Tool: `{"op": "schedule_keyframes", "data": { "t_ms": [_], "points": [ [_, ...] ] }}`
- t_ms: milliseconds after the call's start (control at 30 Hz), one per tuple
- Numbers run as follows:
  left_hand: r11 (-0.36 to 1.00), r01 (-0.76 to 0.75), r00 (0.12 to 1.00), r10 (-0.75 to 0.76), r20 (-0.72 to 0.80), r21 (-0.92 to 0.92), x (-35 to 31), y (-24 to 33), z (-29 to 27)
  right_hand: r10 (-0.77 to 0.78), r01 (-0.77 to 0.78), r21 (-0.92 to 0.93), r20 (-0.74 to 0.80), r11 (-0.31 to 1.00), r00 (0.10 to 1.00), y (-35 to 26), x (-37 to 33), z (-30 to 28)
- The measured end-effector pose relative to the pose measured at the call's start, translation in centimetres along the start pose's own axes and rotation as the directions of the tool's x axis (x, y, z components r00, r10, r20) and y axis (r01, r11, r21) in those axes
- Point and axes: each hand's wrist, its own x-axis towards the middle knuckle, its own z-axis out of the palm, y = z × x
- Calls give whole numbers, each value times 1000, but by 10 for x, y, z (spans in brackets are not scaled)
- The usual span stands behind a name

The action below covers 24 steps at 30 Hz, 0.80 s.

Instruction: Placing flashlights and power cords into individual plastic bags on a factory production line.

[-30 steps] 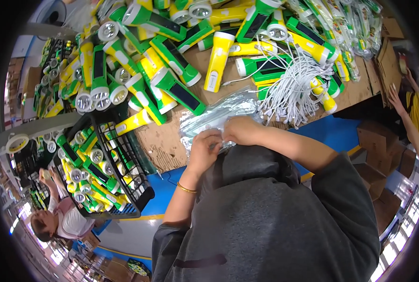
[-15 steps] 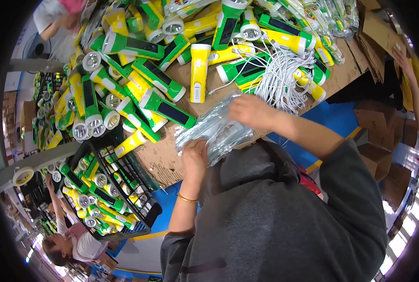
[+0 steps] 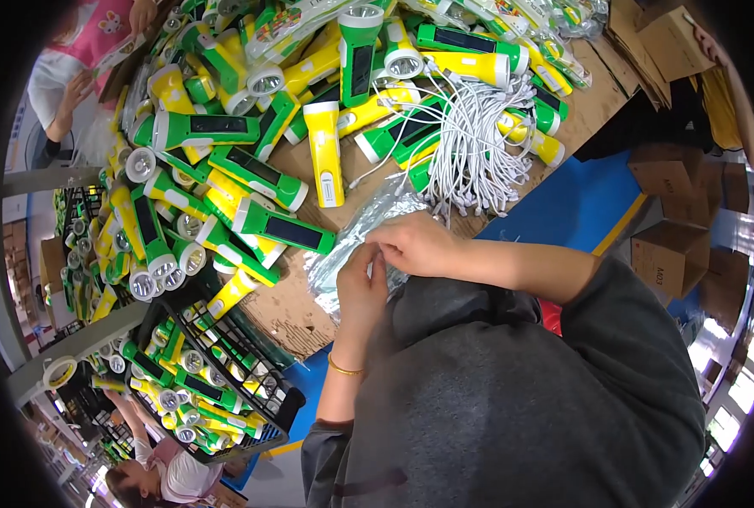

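A stack of clear plastic bags [image 3: 351, 241] lies at the table's near edge. Over its near side my left hand [image 3: 361, 288] and my right hand [image 3: 417, 244] meet, fingertips almost touching. Both are closed in a pinch; what is between the fingers, if anything, is too small or hidden to make out. Just beyond the bags lie a yellow flashlight [image 3: 324, 157] with a white head and a green flashlight [image 3: 284, 227] with a dark solar panel. A bundle of white cables [image 3: 487, 157] sits right of them, on top of more flashlights.
Many yellow and green flashlights [image 3: 216, 127] heap over the cardboard-covered table [image 3: 288, 317]. A black crate [image 3: 279, 415] full of them stands at lower left, beside a grey rail [image 3: 80, 343] with a tape roll [image 3: 59, 371]. Cardboard boxes [image 3: 669, 254] stand at right. Other people work around.
My right hand has come left and toward me, off the bags' far side, to meet my left hand. My left hand has shifted slightly right. The view has swung a little.
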Motion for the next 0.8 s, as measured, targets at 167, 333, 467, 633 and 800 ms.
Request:
{"op": "schedule_keyframes", "data": {
  "t_ms": [167,333,467,633,800],
  "points": [
    [993,108,994,-107,31,-48,0,-7,-2,-52,51,-32,-22,998,998,-8,0,2],
    [932,-29,974,108,-200,362,-18,-35,-15,-37,34,-17,-241,999,970,2,-4,-38],
    [938,110,941,8,-340,328,-35,-48,-41,278,-276,34,-61,961,959,29,-33,-104],
    [924,69,924,83,-373,377,-26,-17,-33,504,-702,-471,-489,534,712,108,-88,-200],
    [993,56,969,-29,-246,105,-27,7,-15,683,-541,-794,-233,277,692,146,-79,-194]
  ]
}}
